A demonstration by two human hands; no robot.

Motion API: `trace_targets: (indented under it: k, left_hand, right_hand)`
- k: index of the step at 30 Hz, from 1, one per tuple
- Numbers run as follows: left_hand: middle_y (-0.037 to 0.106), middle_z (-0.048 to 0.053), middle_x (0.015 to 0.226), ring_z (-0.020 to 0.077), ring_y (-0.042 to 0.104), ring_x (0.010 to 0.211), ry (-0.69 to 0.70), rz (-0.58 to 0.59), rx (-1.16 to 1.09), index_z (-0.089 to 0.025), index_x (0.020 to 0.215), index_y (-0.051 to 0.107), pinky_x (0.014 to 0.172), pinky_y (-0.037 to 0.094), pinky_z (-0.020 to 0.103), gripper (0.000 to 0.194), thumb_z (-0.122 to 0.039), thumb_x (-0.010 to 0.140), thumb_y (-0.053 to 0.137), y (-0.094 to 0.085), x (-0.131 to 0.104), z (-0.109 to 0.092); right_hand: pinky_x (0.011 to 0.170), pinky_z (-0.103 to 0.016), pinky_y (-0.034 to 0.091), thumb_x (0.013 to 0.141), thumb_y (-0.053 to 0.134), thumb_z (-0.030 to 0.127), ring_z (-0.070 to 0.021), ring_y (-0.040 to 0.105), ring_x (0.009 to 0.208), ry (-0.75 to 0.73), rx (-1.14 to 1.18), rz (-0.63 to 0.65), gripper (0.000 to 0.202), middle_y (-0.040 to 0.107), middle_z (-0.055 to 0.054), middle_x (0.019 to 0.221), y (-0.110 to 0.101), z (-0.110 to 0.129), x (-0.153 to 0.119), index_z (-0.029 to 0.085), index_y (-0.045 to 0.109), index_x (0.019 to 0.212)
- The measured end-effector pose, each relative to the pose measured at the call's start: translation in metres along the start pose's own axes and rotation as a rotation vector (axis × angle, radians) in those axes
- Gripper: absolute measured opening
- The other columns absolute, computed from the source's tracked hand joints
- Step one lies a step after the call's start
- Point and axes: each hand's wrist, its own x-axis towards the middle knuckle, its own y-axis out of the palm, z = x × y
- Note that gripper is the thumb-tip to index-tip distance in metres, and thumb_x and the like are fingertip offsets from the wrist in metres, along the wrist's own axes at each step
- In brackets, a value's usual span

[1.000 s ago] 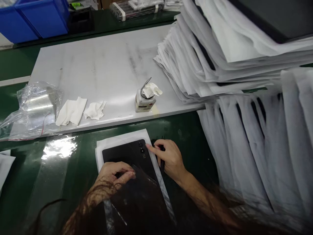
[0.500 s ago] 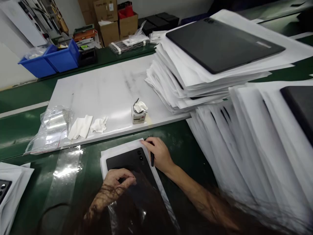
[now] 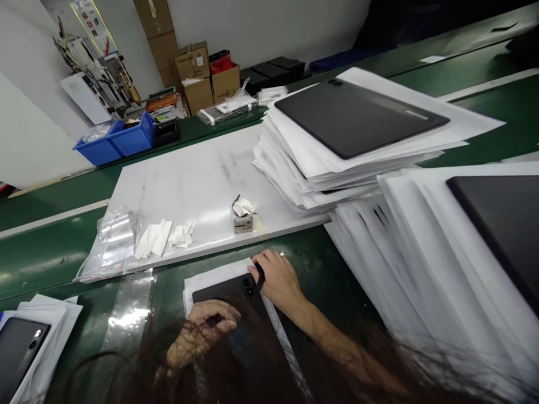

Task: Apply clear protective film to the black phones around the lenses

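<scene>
A dark tablet, back up with its camera lenses at the top right corner, lies on a white sheet on the green bench. Over the tablet's upper left part is my left hand, thumb and fingertips pinched together; anything between them is too small to make out. My right hand is at the top right corner of the tablet, fingers closed around a slim black tool, partly hidden by the fingers. Loose hair blurs the lower part of the view.
Beyond the hands, a pale board carries a small box with tissue, crumpled wipes and a clear plastic bag. Tall stacks of tablets between white sheets stand right. Another tablet lies left. Blue bins sit behind.
The view has shifted, so the scene sits lower in the picture. My right hand has turned the black tool, which now shows less. My left hand stays pinched over the tablet.
</scene>
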Motion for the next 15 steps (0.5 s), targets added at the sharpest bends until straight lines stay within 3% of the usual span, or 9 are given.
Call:
trace_targets:
  k: [3,5,6,10,12,15]
  left_hand:
    - [0.063,0.003,0.121,0.0317,0.039,0.124,0.060,-0.048,0.038,-0.027,0.064,0.073,0.103,0.026,0.038,0.006,-0.031,0.067,0.070,-0.018,0.019,-0.003]
    - [0.049,0.001,0.135,0.0307,0.025,0.132,0.052,-0.032,0.049,-0.027,0.067,0.072,0.106,0.018,0.040,0.003,-0.029,0.069,0.070,-0.030,0.032,-0.008]
    - [0.049,0.001,0.135,0.0311,0.029,0.130,0.040,-0.001,0.042,-0.027,0.067,0.072,0.105,0.021,0.040,0.003,-0.028,0.069,0.071,-0.034,0.038,-0.011]
    - [0.072,0.003,0.091,0.0280,0.065,0.089,0.011,0.164,-0.003,-0.024,0.063,0.072,0.080,0.048,0.033,0.008,-0.030,0.068,0.074,-0.042,0.047,-0.020]
    - [0.070,0.000,0.071,0.0239,0.067,0.071,0.021,0.180,-0.002,-0.023,0.059,0.071,0.068,0.050,0.029,0.012,-0.032,0.066,0.075,-0.043,0.042,-0.023]
    - [0.067,-0.002,0.067,0.0202,0.064,0.066,0.026,0.141,0.013,-0.021,0.059,0.069,0.063,0.050,0.028,0.016,-0.032,0.068,0.074,-0.044,0.032,-0.029]
  right_hand:
    - [0.081,-0.046,0.062,0.116,0.070,0.023,-0.0323,0.080,0.089,-0.047,0.074,-0.034,0.031,0.087,-0.007,0.093,-0.005,0.011,0.002,0.032,0.085,0.091]
    - [0.080,-0.047,0.065,0.120,0.067,0.027,-0.0329,0.083,0.089,-0.085,0.143,-0.061,0.036,0.089,-0.007,0.093,-0.012,0.019,0.001,0.034,0.085,0.090]
    - [0.080,-0.048,0.068,0.121,0.065,0.029,-0.0330,0.084,0.088,-0.101,0.182,-0.074,0.037,0.090,-0.006,0.094,-0.016,0.024,0.000,0.035,0.086,0.091]
    - [0.083,-0.048,0.079,0.125,0.062,0.038,-0.0325,0.090,0.090,-0.108,0.337,-0.126,0.035,0.093,-0.003,0.098,-0.031,0.043,0.000,0.039,0.087,0.101]
    - [0.082,-0.048,0.082,0.124,0.064,0.046,-0.0336,0.094,0.090,0.018,0.469,-0.150,0.032,0.095,-0.002,0.100,-0.038,0.050,-0.002,0.042,0.090,0.107]
    - [0.065,-0.048,0.083,0.122,0.062,0.048,-0.0349,0.096,0.079,0.137,0.481,-0.160,0.034,0.098,0.000,0.098,-0.051,0.053,-0.013,0.052,0.094,0.131]
